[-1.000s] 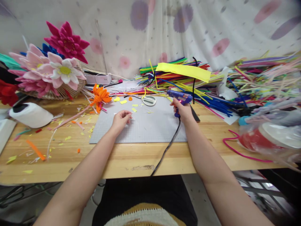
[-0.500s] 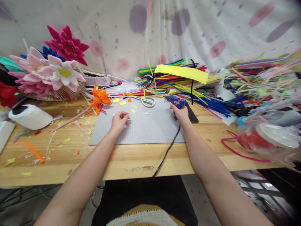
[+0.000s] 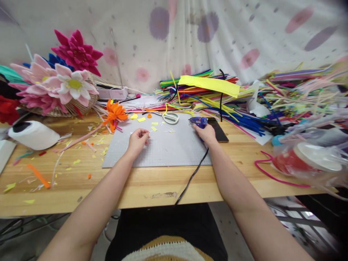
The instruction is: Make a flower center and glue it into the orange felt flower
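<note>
Glue gun (image 3: pixel 199 122) now lower (in R hand (image 3: pixel 207 134)).

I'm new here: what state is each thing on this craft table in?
Left hand: fingertips pinched together; any held item too small to tell.
Right hand: closed around the blue glue gun.
Blue glue gun: held; on or off unclear.
Black cord: running to the table's front edge.
Grey mat: flat, scattered with yellow scraps.
Scissors: lying down, open or shut unclear.
Orange flower: petals spread.
White spool: lying on its side.
</note>
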A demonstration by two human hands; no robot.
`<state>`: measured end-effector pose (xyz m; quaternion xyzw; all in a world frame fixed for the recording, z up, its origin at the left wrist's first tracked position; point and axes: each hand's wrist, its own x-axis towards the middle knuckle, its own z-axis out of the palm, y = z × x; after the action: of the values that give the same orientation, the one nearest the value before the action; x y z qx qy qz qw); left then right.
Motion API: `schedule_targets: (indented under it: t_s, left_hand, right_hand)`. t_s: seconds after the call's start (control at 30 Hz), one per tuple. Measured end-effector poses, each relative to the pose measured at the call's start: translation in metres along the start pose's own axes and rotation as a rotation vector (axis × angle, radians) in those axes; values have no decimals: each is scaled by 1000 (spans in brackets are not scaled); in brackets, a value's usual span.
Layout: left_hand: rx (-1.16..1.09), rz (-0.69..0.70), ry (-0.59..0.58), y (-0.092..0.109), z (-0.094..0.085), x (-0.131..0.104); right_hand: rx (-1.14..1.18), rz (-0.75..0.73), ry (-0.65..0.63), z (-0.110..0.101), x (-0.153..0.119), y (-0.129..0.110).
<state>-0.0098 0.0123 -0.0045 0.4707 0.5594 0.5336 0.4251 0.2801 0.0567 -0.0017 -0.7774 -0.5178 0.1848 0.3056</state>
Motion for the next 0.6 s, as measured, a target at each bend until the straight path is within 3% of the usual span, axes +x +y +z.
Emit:
schedule_targets:
  t_s: [0.1, 0.23, 0.3, 0.37, 0.43, 0.5, 0.6]
  left_hand:
    - [10, 4, -5, -1, 0, 1]
    - [18, 2, 6, 0, 0, 1]
    - [19, 4, 18, 0, 1, 1]
    - [13, 13, 43, 1, 1, 1]
    - [5, 29, 76, 0, 1, 1]
    - [4, 50, 110, 0, 0, 2]
    - [-3, 89, 151, -2, -3, 2]
  right_hand:
    - [-11, -70, 48, -6, -4, -4]
    - [-25, -339, 427, -22, -21, -25]
    - [-28, -504, 475, -24, -33, -44]
    - [-40, -630, 315, -16, -44, -64]
    - [-72, -681, 56, 4, -50, -83]
    - [-139, -623, -149, 29, -51, -98]
    - [-236, -481, -300, 63, -50, -115]
